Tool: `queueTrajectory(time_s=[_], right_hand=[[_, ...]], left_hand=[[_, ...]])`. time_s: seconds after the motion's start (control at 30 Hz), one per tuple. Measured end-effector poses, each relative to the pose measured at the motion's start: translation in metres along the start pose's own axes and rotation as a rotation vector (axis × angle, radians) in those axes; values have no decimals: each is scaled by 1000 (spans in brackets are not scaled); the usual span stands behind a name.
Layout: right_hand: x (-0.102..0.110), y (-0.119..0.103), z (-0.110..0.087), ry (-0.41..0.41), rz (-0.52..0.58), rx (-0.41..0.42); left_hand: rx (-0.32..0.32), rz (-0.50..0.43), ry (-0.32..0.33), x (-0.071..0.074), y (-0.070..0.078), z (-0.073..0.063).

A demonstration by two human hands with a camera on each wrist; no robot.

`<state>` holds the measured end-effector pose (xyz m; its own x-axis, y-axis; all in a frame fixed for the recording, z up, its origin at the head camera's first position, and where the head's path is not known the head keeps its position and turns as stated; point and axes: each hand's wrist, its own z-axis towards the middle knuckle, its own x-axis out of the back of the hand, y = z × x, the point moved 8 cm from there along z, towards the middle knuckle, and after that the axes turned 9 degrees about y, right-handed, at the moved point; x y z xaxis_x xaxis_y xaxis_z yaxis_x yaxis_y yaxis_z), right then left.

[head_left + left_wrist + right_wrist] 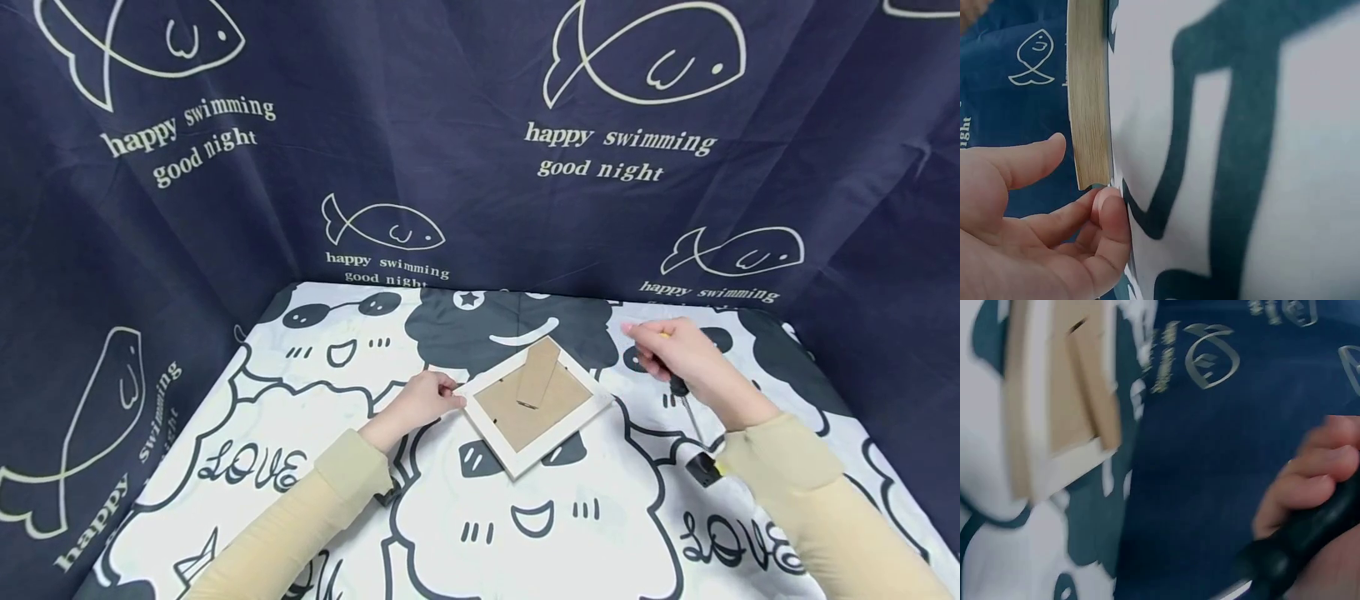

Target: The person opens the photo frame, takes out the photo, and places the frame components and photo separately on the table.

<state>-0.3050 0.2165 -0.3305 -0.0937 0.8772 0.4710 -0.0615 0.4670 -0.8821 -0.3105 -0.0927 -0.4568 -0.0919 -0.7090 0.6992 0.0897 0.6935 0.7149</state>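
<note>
A photo frame (pixel 517 450) lies face down on the patterned cloth, its brown backing board (pixel 501 414) and folded stand (pixel 537 372) facing up. At its left corner is my left hand (pixel 426 398). In the left wrist view, curled fingertips (pixel 1110 212) touch the frame's wooden edge (pixel 1090 94) at the corner, and the thumb stands apart from it. To the right of the frame, raised above the cloth, my right hand (pixel 678 354) grips a screwdriver (pixel 678 385). Its black handle (pixel 1316 531) lies in the curled fingers, and the metal shaft points down toward the wrist.
The black-and-white cartoon cloth (pixel 532 554) covers the table. Dark blue curtains (pixel 480 150) with fish drawings hang behind and at both sides. A small dark device (pixel 702 469) sits at the right wrist, another (pixel 386 493) at the left.
</note>
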Motion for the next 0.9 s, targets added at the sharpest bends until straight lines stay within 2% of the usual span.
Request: queueTrajectory(time_s=[0.1,0.2,0.27,0.33,0.47,0.9], right_hand=[[0,-32,-7,-11,327,209],[-3,-58,-17,-124,664,438],[-6,-70,-24,-203,830,551],[-8,-76,-28,-265,947,619],[-10,-78,-31,-295,1118,648],[-22,-55,-29,-139,1439,645]], left_hand=[[12,-22,0,-1,-1,0],[2,-12,-8,-4,0,2],[-12,0,-16,-6,2,3],[-19,12,-25,-7,3,4],[-40,21,-32,-10,5,6],[-80,20,-46,-10,12,7]])
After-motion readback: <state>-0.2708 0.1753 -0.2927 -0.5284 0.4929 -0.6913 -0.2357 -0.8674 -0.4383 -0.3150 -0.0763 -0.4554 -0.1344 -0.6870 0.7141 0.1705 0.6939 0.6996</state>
